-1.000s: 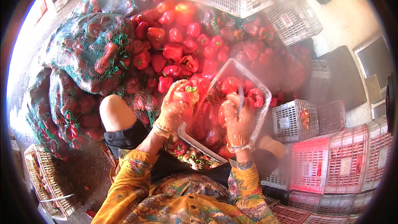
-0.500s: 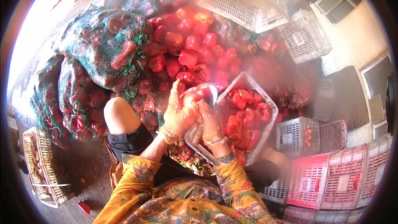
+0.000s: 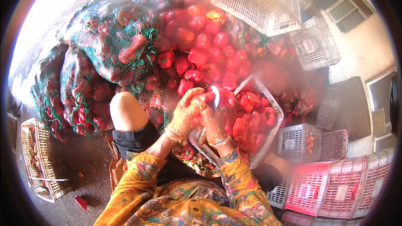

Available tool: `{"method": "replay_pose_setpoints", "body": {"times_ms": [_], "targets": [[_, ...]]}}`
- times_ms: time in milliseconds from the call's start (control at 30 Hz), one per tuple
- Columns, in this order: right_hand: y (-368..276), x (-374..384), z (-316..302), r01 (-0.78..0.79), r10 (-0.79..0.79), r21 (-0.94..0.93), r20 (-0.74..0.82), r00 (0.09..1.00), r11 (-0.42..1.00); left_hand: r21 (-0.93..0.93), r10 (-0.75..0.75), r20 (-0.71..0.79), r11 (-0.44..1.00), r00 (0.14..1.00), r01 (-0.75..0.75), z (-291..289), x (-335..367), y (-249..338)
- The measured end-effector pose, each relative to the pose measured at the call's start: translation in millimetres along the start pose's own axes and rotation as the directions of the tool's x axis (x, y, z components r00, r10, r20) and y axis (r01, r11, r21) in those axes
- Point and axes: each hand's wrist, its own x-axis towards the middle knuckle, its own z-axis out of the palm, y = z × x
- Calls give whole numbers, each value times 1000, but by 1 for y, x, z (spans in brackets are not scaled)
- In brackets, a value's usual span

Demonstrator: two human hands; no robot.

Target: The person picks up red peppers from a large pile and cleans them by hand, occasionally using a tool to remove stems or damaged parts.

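Note:
Both my hands wear orange, wet-looking gloves speckled with pale bits, and they meet in front of me. My left hand [image 3: 184, 115] is closed around a red bell pepper [image 3: 204, 97]. Pressed close beside it, my right hand [image 3: 213, 125] is closed on a knife, its handle hidden by the fingers. The pale curved knife blade [image 3: 216, 96] stands up against the pepper, with red flesh on both sides of it. Just right of my hands, a white plastic crate [image 3: 271, 140] holds many red pepper pieces [image 3: 247, 123]. Below them lie pepper cores and scraps [image 3: 197, 163].
A heap of red peppers [image 3: 203, 52] lies ahead, with green mesh sacks [image 3: 111, 37] of peppers at its left. An upturned white crate [image 3: 247, 0] lies at the back. More crates [image 3: 301, 138] stand right, and a scrap-filled crate [image 3: 44, 159] stands left.
My hands have drawn closer together, and the left fingers now curl over the pepper. The blade shows more upright between them. The whole view has shifted slightly.

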Motion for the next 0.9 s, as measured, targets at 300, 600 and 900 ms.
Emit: {"method": "replay_pose_setpoints", "body": {"times_ms": [300,600,900], "targets": [[-24,18,-19,433,-218,-434,461,860,790,-321,-119,49,938,992,129,-12,4,2],[-49,-39,-63,438,-174,-519,480,860,734,422,500,141,751,854,-509,-28,21,19],[-52,-42,-88,-93,95,-179,5,995,979,391,294,239,843,925,-369,-14,5,7]]}}
